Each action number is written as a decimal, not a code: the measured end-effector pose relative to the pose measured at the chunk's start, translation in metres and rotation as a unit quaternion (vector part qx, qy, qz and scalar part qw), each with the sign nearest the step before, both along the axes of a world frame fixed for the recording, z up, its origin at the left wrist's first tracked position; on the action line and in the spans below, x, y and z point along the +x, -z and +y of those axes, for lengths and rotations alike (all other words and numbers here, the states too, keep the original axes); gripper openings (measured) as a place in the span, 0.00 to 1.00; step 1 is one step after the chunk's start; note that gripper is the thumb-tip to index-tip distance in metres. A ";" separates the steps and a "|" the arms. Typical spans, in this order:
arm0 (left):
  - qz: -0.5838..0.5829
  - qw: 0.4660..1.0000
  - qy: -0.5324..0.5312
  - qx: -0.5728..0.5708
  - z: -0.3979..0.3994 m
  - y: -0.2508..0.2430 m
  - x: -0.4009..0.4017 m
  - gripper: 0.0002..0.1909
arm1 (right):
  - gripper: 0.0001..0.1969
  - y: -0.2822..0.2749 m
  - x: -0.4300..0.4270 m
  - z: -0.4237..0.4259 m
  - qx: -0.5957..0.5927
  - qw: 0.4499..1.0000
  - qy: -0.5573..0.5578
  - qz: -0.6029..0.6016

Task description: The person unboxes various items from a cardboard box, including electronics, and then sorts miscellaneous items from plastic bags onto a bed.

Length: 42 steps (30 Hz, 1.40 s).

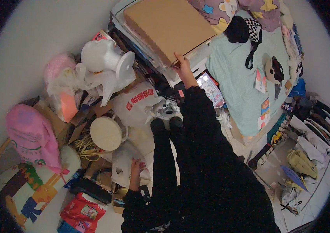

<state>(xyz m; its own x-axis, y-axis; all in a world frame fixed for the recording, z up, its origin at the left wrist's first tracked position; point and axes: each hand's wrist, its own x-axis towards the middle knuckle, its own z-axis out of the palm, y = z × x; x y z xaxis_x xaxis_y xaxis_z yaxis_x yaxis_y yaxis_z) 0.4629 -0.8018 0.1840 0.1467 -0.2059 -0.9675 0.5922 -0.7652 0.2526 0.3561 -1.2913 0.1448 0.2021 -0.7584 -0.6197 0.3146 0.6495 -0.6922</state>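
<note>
My right hand (183, 70) grips the near corner of a flat brown cardboard box (168, 26), its thumb on the top face and its other fingers at or under the edge. The box lies on a stack at the top of the view. My left hand (138, 170) hangs low beside my legs with nothing in it, fingers loosely apart. Close to it is a white plastic bag (121, 169); whether they touch is unclear. Above that bag sits a round cream-coloured object (106, 134) with a flat top.
A white foam mannequin head (96, 56) lies sideways on piled goods at left. A pink bag (34, 134) and a red package (82, 214) stand lower. A white bag with red writing (134, 100) lies before my feet. At right is a bed with a mint-green sheet (234, 87).
</note>
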 end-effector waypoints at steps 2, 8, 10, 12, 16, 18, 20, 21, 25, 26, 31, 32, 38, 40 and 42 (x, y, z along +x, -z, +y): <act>-0.021 0.999 0.022 0.013 -0.028 -0.019 -0.001 0.13 | 0.16 0.001 -0.013 -0.002 -0.014 1.000 -0.020 0.018; -0.030 0.999 0.001 -0.023 -0.023 -0.019 0.004 0.14 | 0.21 -0.030 0.006 0.022 -0.023 0.998 -0.033 -0.039; -0.015 0.999 -0.018 -0.035 -0.012 -0.010 0.006 0.14 | 0.23 -0.027 0.010 0.034 -0.038 0.999 -0.016 0.007; 0.004 0.998 -0.038 -0.049 -0.007 -0.006 0.007 0.14 | 0.23 -0.023 0.006 0.037 -0.034 0.999 -0.006 0.011; -0.023 1.000 -0.002 0.006 0.004 0.009 0.013 0.12 | 0.25 -0.012 0.008 0.035 -0.008 1.000 0.010 0.026; -0.022 0.999 -0.006 0.042 0.004 0.012 0.010 0.11 | 0.27 -0.007 0.006 0.027 0.008 0.999 0.009 0.040; -0.013 1.000 -0.010 0.016 -0.015 -0.008 0.009 0.11 | 0.34 -0.004 -0.003 0.021 0.016 0.985 -0.101 0.137; -0.014 1.000 -0.011 0.011 -0.017 -0.010 0.009 0.11 | 0.34 -0.005 -0.002 0.019 0.011 0.985 -0.101 0.136; -0.030 0.999 -0.022 -0.009 -0.025 -0.025 0.009 0.11 | 0.43 -0.017 -0.001 0.019 0.081 0.960 -0.152 0.222; -0.043 0.999 -0.016 -0.008 -0.027 -0.032 0.009 0.11 | 0.42 -0.021 -0.002 0.024 0.082 0.965 -0.130 0.212; -0.056 0.997 -0.023 -0.051 -0.026 -0.040 0.012 0.12 | 0.38 -0.040 -0.010 0.064 0.082 0.982 -0.096 0.144; -0.041 0.996 -0.050 -0.058 -0.018 -0.033 0.013 0.13 | 0.38 -0.041 -0.014 0.079 0.062 0.985 -0.102 0.125; -0.054 0.993 -0.054 -0.087 -0.022 -0.027 0.025 0.14 | 0.26 -0.050 -0.016 0.143 0.049 0.964 -0.202 0.164; -0.051 0.991 -0.045 -0.115 -0.050 -0.057 0.011 0.14 | 0.19 -0.032 -0.053 0.158 -0.019 0.956 -0.250 0.150; -0.070 0.988 -0.040 -0.133 -0.060 -0.077 0.015 0.14 | 0.14 -0.050 -0.061 0.180 -0.001 0.959 -0.253 0.128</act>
<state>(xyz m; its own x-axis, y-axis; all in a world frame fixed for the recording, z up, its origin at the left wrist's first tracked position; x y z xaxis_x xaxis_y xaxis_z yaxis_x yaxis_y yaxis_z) 0.4782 -0.8617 0.2611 0.3018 -0.4331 -0.8493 0.5930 -0.6123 0.5230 0.2953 -1.1116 0.1949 0.3852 -0.6050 -0.6969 -0.2210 0.6727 -0.7062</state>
